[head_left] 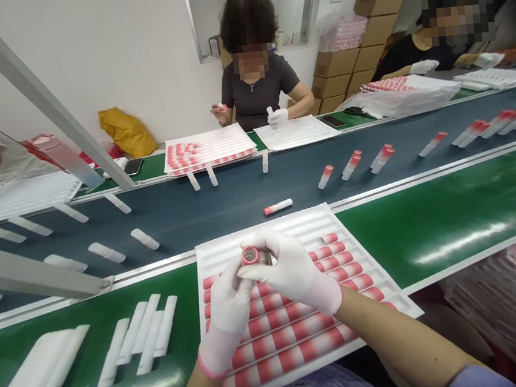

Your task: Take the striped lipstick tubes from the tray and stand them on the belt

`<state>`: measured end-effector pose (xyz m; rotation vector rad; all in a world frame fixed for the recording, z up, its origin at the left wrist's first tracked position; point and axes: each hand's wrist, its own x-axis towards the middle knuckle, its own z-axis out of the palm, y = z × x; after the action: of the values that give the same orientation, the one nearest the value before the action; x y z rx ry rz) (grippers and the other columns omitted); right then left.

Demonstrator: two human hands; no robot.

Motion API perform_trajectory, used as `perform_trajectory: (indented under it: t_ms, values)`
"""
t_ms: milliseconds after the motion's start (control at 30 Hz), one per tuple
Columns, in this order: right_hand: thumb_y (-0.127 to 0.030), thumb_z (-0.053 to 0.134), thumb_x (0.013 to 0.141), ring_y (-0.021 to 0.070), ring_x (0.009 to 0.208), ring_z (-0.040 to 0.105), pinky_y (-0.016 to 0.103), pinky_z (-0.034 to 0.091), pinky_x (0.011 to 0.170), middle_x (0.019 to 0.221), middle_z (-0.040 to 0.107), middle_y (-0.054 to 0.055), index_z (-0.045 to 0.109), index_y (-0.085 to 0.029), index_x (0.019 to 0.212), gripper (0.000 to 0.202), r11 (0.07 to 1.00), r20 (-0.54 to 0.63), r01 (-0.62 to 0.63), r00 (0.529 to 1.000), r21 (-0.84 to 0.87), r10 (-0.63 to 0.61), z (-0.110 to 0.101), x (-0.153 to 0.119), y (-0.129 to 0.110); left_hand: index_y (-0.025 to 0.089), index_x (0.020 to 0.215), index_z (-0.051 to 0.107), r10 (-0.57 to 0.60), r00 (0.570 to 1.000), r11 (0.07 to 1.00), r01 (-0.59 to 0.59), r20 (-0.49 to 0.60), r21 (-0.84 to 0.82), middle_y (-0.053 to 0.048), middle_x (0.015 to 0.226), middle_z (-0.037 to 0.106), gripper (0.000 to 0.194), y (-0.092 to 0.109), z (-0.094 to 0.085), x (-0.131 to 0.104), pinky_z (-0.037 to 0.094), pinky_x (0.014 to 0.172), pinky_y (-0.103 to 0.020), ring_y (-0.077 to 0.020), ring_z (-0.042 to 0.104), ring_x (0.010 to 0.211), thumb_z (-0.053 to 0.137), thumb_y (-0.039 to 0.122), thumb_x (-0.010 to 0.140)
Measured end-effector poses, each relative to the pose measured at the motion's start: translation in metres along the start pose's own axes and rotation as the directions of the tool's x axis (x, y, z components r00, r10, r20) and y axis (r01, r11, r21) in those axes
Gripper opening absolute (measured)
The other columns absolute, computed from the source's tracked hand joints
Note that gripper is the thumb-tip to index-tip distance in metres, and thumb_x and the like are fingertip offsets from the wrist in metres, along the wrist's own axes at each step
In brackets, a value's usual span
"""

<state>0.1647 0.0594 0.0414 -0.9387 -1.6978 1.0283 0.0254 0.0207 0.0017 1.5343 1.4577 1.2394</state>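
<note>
A small tube with a red rim is held up with its open end facing me. My left hand, in a white glove, closes its fingers on the tube's left side. From the other side my right hand, gloved too, pinches the same piece; part of it is hidden behind the fingers. Both hands are over a white ridged tray holding rows of red-and-white tubes. A red-and-white tube lies on the belt just beyond the tray.
A dark conveyor belt runs across, carrying several white tubes and upright red-topped tubes. White tubes lie on the green bench at left. Opposite, a co-worker handles pieces beside trays. A metal post slants at left.
</note>
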Motion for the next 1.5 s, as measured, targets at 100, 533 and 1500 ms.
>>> perform_trajectory:
  t_ms: [100,533,1500]
  values:
    - [-0.016,0.076,0.074,0.0119,0.069,0.056,0.025,0.048,0.065,0.079,0.063,-0.003,0.067,-0.020,0.086,0.015,1.000,0.044,-0.002,0.999,-0.010,0.002,0.000,-0.002,0.001,0.020,0.095,0.069,-0.015,1.000,1.000,0.015,-0.011,-0.009,-0.004,0.093,0.074,0.020,0.000,0.002,0.001,0.056,0.074,-0.027,-0.0196,0.068,0.086,0.055,0.035,0.091]
    - [-0.008,0.067,0.084,0.0262,0.106,0.061,0.044,0.048,0.096,0.116,0.064,0.016,0.069,-0.010,0.107,0.023,0.683,0.115,-0.108,0.955,-0.722,0.272,-0.118,0.126,0.140,0.020,0.104,0.065,-0.165,0.954,0.986,0.168,-0.250,-0.008,-0.005,0.096,0.074,0.027,-0.072,0.007,0.157,0.051,0.093,-0.034,-0.0216,0.069,0.095,0.061,0.025,0.078]
    - [-0.019,0.047,0.091,0.0327,0.119,0.052,0.042,0.046,0.091,0.102,0.068,0.013,0.066,-0.019,0.085,0.021,0.564,0.190,0.049,0.962,-0.825,0.195,-0.163,-0.020,0.120,0.000,0.149,0.026,0.020,0.753,0.884,0.294,-0.658,0.363,-0.030,0.154,0.028,0.092,-0.105,-0.110,0.133,0.013,0.120,-0.059,-0.0404,0.023,0.145,0.078,0.020,0.076]
